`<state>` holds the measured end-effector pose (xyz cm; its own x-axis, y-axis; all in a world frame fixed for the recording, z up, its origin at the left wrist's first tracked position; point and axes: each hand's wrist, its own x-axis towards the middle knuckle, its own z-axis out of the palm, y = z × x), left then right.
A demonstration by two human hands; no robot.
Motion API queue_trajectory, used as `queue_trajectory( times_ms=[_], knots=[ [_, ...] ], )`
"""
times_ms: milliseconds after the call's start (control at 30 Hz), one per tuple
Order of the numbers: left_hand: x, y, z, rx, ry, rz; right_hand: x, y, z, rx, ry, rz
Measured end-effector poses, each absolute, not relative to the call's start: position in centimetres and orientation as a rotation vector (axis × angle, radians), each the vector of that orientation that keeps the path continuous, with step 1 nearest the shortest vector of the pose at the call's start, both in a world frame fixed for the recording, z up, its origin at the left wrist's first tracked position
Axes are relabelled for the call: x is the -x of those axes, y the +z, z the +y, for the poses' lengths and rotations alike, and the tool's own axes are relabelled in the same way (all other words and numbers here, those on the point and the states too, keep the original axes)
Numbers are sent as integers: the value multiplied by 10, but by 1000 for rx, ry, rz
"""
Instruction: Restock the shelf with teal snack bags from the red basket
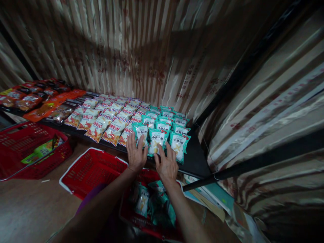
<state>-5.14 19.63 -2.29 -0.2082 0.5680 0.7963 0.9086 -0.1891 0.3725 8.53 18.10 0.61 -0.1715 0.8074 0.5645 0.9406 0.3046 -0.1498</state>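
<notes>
Both hands reach over the front edge of a black shelf (196, 158) at its right end. My left hand (136, 156), fingers spread, lies against the lower part of a teal and white snack bag (140, 131) in the front row. My right hand (167, 165), also with fingers apart, touches the base of the middle front teal bag (157, 139). Beside it stands another teal bag (178, 143). More bags of the same kind are lined up behind. Below my forearms, a red basket (124, 209) contains several teal bags (143, 201).
To the left on the shelf are rows of white and red snack bags (113, 130), then orange packets (48, 108). A red basket (88, 172) and another red basket with green packets (15, 145) stand below. A dark pole (243, 165) and striped curtain (157, 60) border the shelf.
</notes>
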Motion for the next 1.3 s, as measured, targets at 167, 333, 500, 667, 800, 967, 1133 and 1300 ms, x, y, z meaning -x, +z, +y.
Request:
queue_trajectory(
  times_ms=[167,333,500,667,800,967,1133,1300],
  knots=[
    [59,-28,202,1817,-1342,-1712,-78,-4,183,1581,-279,-1943],
    [62,-36,208,1885,-1322,-1656,-73,-18,185,1528,-272,-1853],
    [69,-38,214,1990,-1340,-1560,-72,-27,184,1550,-286,-1790],
    [73,-31,218,2085,-1328,-1562,-69,-30,183,1619,-260,-1685],
    [73,-25,216,2094,-1370,-1557,-63,-28,184,1648,-231,-1683],
    [73,-27,212,2131,-1416,-1535,-63,-23,186,1671,-215,-1707],
    [73,-30,213,2138,-1457,-1524,-66,-17,187,1627,-205,-1722],
    [74,-29,214,2120,-1491,-1530,-66,-17,188,1609,-172,-1709]
  ],
)
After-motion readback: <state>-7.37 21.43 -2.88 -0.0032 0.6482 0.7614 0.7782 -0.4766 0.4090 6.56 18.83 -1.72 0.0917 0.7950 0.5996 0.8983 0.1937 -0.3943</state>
